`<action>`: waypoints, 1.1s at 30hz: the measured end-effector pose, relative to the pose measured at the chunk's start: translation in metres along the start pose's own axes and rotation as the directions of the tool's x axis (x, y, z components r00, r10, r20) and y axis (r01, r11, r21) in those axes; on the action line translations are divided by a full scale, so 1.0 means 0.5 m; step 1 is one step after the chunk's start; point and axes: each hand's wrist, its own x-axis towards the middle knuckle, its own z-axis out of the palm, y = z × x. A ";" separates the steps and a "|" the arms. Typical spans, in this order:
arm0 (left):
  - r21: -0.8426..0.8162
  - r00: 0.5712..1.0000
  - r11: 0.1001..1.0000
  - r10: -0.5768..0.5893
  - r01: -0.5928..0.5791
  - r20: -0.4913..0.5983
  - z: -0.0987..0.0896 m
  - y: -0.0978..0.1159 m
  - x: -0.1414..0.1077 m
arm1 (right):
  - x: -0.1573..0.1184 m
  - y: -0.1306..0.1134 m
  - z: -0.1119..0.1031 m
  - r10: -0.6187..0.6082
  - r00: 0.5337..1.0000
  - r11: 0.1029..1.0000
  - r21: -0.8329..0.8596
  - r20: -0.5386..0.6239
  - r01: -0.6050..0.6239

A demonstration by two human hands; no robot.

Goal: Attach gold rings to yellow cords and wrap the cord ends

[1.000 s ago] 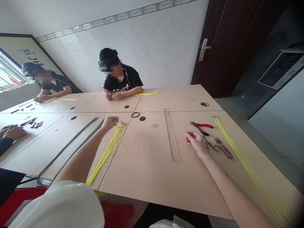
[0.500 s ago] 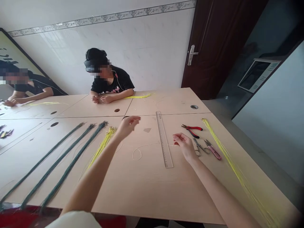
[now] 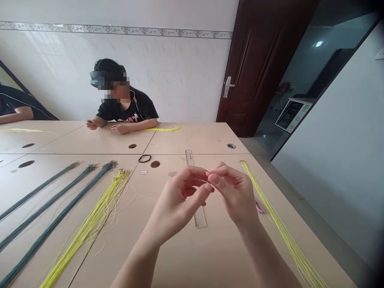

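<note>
My left hand (image 3: 183,198) and my right hand (image 3: 235,190) meet fingertip to fingertip above the clear ruler (image 3: 200,220). Both are closed in a pinch. What sits between the fingertips is too small to make out; a bit of pale cord seems to show there. Left of my hands lies a yellow cord bundle (image 3: 99,208) with loose pale strands, beside dark green cord bundles (image 3: 69,218). To the right is another yellow bundle (image 3: 276,208). A pink-handled tool (image 3: 259,206) shows partly behind my right hand.
Beyond the ruler are a black ring (image 3: 145,159), a small label (image 3: 143,172) and holes in the table (image 3: 174,140). Across it a person (image 3: 129,108) holds a thin cord near yellow strands (image 3: 165,129). Another person's arm (image 3: 18,114) shows at far left.
My hands were apart and have come together over the ruler. They now hide the pliers and scissors. The view has shifted, and the black ring now lies in view on the table.
</note>
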 end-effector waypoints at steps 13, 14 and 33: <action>0.107 0.997 0.994 0.030 -0.021 -0.077 0.010 -0.012 0.001 | -0.010 -0.025 -0.001 -0.247 0.968 0.881 -0.425 -0.040 0.207; 0.113 0.996 0.993 0.028 -0.019 -0.085 0.011 -0.013 0.002 | -0.010 -0.025 -0.002 -0.264 0.964 0.865 -0.449 -0.032 0.222; 0.051 0.995 0.999 -0.008 0.013 -0.094 0.009 -0.014 0.001 | -0.008 -0.027 -0.012 -0.422 0.880 0.637 -0.618 0.219 0.460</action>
